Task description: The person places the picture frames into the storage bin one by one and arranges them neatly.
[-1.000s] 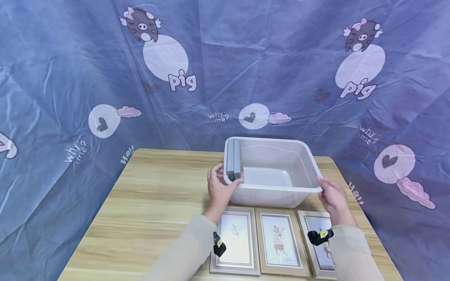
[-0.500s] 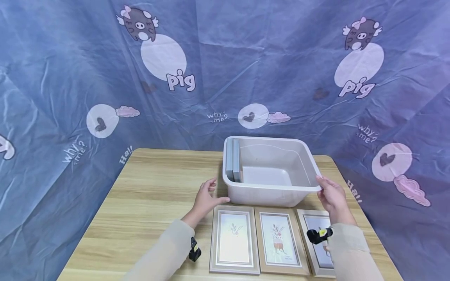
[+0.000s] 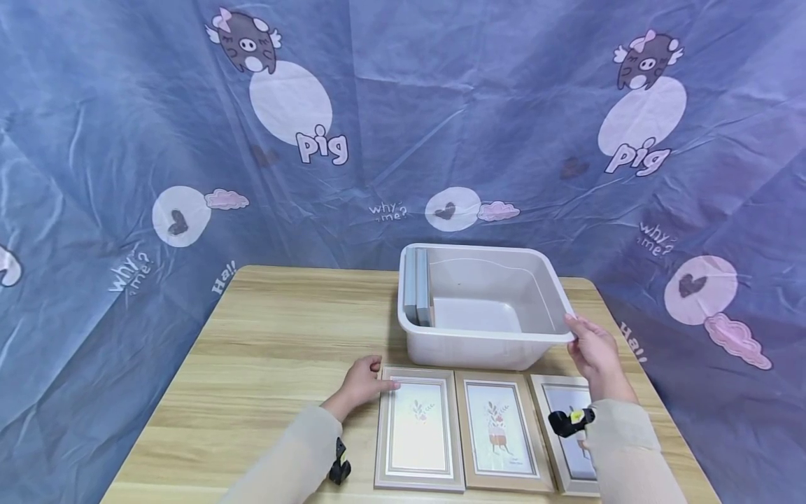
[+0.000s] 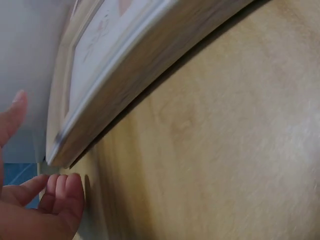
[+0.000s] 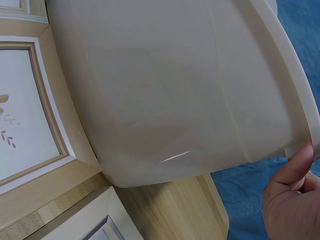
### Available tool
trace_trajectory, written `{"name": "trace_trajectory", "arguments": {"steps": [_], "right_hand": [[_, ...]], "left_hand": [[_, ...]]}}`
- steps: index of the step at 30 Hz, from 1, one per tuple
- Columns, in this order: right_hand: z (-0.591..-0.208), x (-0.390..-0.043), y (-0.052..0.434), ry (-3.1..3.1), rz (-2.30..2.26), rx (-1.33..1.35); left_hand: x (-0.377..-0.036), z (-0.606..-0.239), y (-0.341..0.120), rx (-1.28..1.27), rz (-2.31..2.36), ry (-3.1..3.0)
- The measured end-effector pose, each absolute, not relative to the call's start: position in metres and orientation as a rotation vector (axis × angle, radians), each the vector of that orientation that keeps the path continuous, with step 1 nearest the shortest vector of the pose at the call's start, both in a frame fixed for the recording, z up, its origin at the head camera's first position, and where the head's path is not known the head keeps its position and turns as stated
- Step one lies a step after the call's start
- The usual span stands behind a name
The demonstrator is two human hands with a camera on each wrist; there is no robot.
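My right hand (image 3: 595, 350) pinches the near right corner of a white plastic tub (image 3: 478, 350), thumb on the rim. By the upper left corner of the leftmost picture frame (image 3: 385, 434) is my left hand (image 3: 362, 383), its thumb reaching over that corner. In the left wrist view the left fingers (image 4: 60, 192) are loosely bent beside the frame's end, and the thumb stands apart from them. A tan picture frame (image 3: 462, 434) lies in the middle. The right picture frame (image 3: 548, 434) is partly hidden by my right wrist. All three lie face up.
Two grey-blue framed pieces (image 3: 417, 287) stand on edge at the tub's left end. The wooden table (image 3: 271, 336) extends left of the frames. A blue printed cloth (image 3: 390, 105) hangs behind and on both sides.
My left hand has left the tub's near left corner and come down toward me to the leftmost picture frame's corner. My right hand keeps its hold on the tub rim.
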State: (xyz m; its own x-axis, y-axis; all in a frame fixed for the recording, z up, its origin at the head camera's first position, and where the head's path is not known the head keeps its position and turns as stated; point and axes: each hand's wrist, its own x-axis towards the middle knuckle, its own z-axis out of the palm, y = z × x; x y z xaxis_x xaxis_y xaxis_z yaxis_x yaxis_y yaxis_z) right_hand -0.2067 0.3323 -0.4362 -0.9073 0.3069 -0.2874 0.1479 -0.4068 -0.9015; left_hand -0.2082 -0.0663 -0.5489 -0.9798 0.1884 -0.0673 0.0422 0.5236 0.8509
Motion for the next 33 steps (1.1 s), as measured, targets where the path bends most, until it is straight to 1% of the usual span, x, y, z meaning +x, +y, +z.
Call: {"name": "trace_trajectory", "arguments": {"steps": [4, 17, 22, 33], "right_hand": [[-0.4368, -0.2066, 0.3313, -1.651, 2.474, -0.634], [-0.4381, -0.2080, 0.3311, -1.672, 2.455, -0.648], [-0.4364, -0.2071, 0.3315, -1.703, 2.437, -0.689], [-0.4375, -0.2055, 0.3327, -1.702, 2.443, -0.652]], "left_hand": [[-0.2065, -0.5543, -0.0660, 0.217, 1.414, 2.641], [-0.2023, -0.5587, -0.0647, 0.141, 1.394, 2.711], [-0.2019, -0.5568, -0.0635, 0.109, 1.448, 2.682], [-0.2041, -0.5553, -0.0640, 0.059, 1.718, 2.470]]}}
